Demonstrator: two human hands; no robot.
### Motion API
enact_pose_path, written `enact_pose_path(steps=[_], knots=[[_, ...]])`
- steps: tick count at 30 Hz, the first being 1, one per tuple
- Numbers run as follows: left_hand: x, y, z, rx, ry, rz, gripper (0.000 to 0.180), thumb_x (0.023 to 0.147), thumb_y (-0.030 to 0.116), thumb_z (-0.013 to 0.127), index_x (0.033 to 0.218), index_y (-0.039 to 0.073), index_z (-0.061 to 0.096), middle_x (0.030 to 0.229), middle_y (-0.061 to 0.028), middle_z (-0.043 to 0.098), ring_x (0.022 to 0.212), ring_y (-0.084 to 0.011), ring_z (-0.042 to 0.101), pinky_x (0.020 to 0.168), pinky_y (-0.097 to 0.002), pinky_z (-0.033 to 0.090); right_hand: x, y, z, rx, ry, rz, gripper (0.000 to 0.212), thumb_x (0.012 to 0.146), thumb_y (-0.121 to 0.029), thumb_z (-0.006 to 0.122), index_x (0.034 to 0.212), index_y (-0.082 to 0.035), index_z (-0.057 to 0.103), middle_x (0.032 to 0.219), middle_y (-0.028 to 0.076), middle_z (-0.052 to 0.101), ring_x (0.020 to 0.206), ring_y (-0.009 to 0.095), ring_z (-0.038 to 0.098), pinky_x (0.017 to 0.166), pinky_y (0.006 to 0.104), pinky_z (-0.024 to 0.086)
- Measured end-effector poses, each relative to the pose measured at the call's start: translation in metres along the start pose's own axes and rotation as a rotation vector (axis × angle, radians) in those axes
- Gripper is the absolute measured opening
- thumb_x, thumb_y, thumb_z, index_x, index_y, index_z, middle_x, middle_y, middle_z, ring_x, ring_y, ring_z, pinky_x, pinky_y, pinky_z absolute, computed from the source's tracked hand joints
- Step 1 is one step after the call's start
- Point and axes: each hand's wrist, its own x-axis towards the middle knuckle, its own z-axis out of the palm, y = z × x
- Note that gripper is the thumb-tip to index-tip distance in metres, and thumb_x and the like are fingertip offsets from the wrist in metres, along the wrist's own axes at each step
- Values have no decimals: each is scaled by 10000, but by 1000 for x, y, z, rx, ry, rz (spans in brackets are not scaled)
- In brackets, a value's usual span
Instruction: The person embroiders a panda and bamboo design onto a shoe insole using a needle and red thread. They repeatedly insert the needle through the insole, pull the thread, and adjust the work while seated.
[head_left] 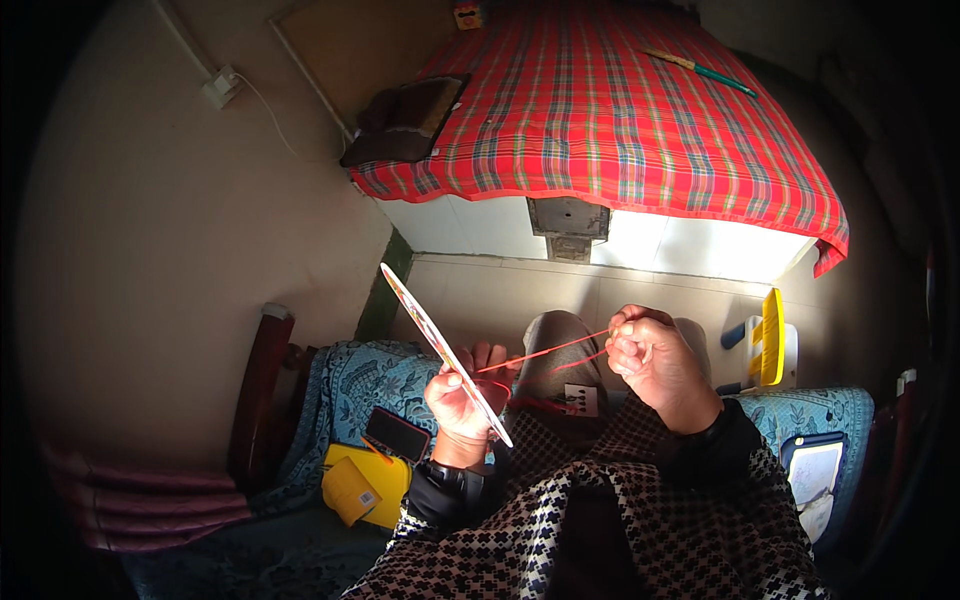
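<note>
My left hand (465, 395) grips a thin, white-edged disc (430, 335), held tilted and seen almost edge-on, with some coloured pattern showing on its face. From the disc a red thread (555, 350) runs in two strands over to my right hand (655, 360). The right fingers are pinched together on the thread; whether a needle is in them I cannot tell. A small white card (581, 400) with dark marks lies on my lap below the strands, beside some red thread (540, 404).
Left of me on the blue patterned seat cover (355, 375) are a dark phone (397, 434) and yellow packets (350, 490). To the right stand a yellow panel (771, 335) and a blue-edged tray (812, 470). A red plaid cloth (590, 120) covers the platform ahead.
</note>
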Motion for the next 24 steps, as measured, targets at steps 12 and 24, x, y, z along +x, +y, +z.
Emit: enact_pose_path(steps=[12, 24], knots=[[2, 5, 2, 148, 42, 43, 138, 667, 124, 619, 633, 92, 489, 657, -1, 357, 693, -161, 353, 837, -390, 356, 2, -1, -14, -90, 149, -150, 155, 927, -96, 528, 971, 24, 616, 664, 26, 520, 563, 103, 465, 506, 225, 370], [-8, 63, -75, 1321, 666, 481, 140, 771, -41, 582, 894, -15, 642, 823, -8, 660, 664, -66, 580, 645, -220, 481, -56, -127, -43, -866, 342, -1072, 172, 963, -141, 497, 1089, -28, 524, 690, 38, 554, 521, 49, 443, 486, 158, 338]])
